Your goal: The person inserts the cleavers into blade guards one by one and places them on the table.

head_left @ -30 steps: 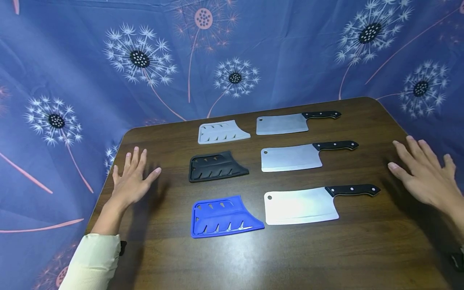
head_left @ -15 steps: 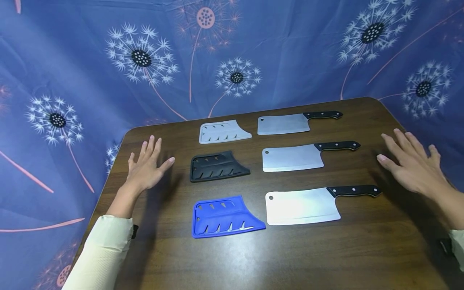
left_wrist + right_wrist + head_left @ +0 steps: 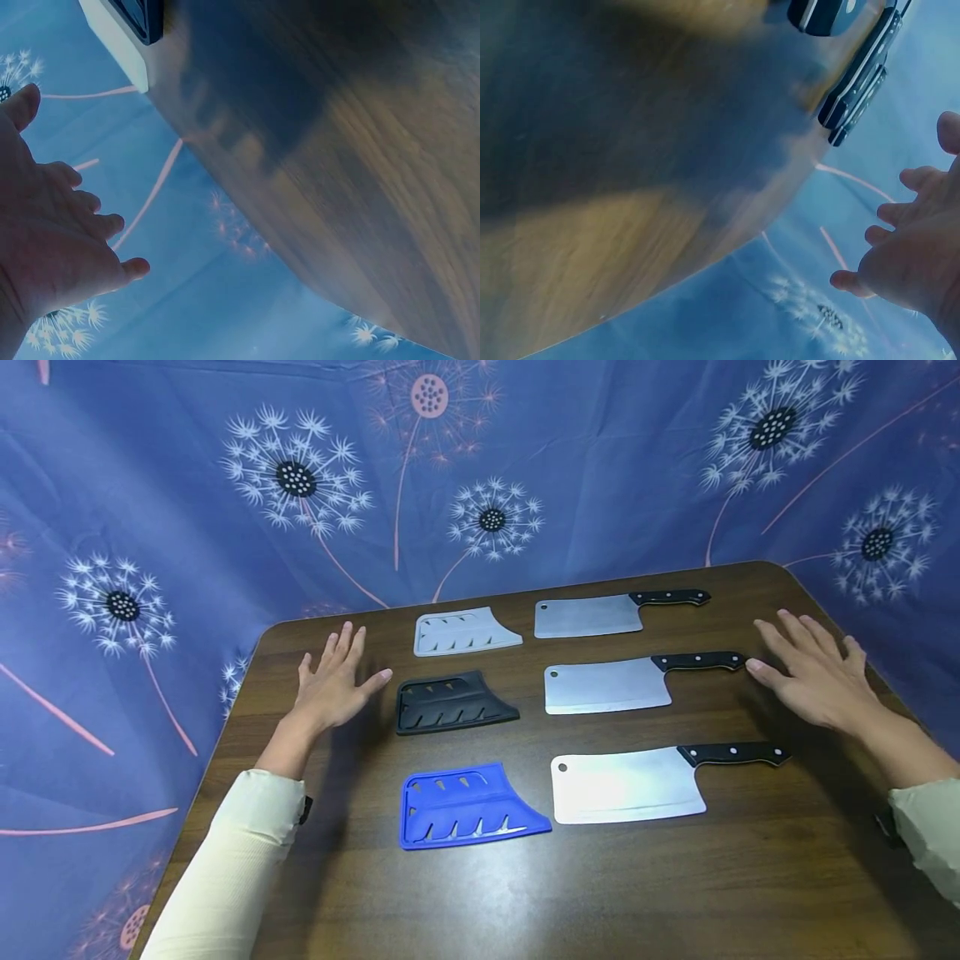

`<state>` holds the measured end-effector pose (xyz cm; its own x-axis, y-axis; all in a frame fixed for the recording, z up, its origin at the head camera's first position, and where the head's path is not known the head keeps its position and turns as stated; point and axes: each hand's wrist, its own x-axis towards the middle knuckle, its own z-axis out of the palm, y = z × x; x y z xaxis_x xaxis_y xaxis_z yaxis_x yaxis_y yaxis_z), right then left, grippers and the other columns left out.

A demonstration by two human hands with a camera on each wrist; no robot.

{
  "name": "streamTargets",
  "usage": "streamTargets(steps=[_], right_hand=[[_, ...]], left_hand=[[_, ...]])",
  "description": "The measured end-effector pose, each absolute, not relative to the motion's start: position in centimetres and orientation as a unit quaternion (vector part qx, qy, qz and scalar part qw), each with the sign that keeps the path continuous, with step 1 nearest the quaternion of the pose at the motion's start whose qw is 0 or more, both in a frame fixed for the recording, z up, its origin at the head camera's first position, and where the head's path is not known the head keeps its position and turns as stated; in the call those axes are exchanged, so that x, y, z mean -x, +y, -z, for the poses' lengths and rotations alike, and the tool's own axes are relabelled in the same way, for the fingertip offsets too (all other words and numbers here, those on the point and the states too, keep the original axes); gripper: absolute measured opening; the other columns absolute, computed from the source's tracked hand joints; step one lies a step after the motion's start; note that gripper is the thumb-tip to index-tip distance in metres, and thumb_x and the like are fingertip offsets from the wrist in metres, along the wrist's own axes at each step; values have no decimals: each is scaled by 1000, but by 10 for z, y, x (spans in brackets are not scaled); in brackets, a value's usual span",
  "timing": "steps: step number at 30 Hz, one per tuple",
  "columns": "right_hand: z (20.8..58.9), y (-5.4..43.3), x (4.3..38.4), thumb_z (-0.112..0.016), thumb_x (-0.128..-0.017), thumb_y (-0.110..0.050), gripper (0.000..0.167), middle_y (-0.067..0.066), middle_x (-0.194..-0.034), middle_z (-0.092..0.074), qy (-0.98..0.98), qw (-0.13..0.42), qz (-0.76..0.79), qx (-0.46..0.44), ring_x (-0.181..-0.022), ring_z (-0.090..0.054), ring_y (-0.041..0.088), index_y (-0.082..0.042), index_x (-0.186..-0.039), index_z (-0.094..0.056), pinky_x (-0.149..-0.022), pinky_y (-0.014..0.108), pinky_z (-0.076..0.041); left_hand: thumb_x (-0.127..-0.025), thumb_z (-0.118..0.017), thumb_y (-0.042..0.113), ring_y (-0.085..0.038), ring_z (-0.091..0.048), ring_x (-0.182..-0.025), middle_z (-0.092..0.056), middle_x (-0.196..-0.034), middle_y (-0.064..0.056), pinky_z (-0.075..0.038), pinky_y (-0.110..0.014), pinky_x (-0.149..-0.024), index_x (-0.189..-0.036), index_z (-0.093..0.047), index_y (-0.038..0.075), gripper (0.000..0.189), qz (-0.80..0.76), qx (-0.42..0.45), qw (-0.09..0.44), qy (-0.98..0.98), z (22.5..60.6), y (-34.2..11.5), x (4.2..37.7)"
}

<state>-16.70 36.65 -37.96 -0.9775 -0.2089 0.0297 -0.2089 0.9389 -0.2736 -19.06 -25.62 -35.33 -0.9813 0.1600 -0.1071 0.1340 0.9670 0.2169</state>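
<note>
Three cleavers with black handles lie in a column on the brown table: a far cleaver (image 3: 588, 617), a middle cleaver (image 3: 607, 686) and a near cleaver (image 3: 626, 787). To their left lie three blade covers, one white (image 3: 461, 632), one black (image 3: 452, 703) and one blue (image 3: 468, 808). My left hand (image 3: 333, 685), fingers spread and holding nothing, hovers just left of the black cover. Just right of the middle cleaver's handle, my right hand (image 3: 813, 672) is also spread with nothing in it. In the left wrist view the left palm (image 3: 56, 232) shows bare.
The wooden table (image 3: 480, 910) has rounded far corners. Behind it hangs a blue cloth (image 3: 600, 468) with a dandelion print. Pale sleeves (image 3: 232, 852) cover both forearms, and shadows of the hands fall on the tabletop.
Both hands have moved inward over the table, the left one rightward and the right one leftward, each also slightly farther from me. The cleavers and covers keep their places.
</note>
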Motion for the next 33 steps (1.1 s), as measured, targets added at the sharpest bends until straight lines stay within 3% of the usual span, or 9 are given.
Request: streamTargets(steps=[18, 27, 33], right_hand=[[371, 333, 213, -26, -103, -46, 65, 23, -158, 6, -985, -17, -114, -129, -142, 11, 46, -13, -155, -5, -98, 75, 12], [377, 319, 226, -26, -103, -46, 66, 26, -157, 2, -983, -29, -115, -142, -142, 8, 48, -9, -155, -8, -98, 75, 12], [378, 311, 236, -27, -103, -44, 66, 27, -157, 1, -984, -29, -108, -141, -141, 6, 49, -7, -154, -10, -99, 75, 10]], left_hand=[[-93, -37, 66, -28, 8, -147, 16, -160, 0, 4, -64, -109, -153, 14, 25, 89, -79, -108, 97, 986, 349, -220, 227], [-88, -34, 73, -25, 8, -147, 19, -159, 3, 6, -61, -110, -152, 14, 27, 93, -88, -115, 115, 983, 353, -203, 245], [-90, -48, 64, -24, 4, -148, 10, -161, 1, 6, -59, -111, -155, 1, 23, 91, -117, -132, 94, 980, 356, -196, 252]])
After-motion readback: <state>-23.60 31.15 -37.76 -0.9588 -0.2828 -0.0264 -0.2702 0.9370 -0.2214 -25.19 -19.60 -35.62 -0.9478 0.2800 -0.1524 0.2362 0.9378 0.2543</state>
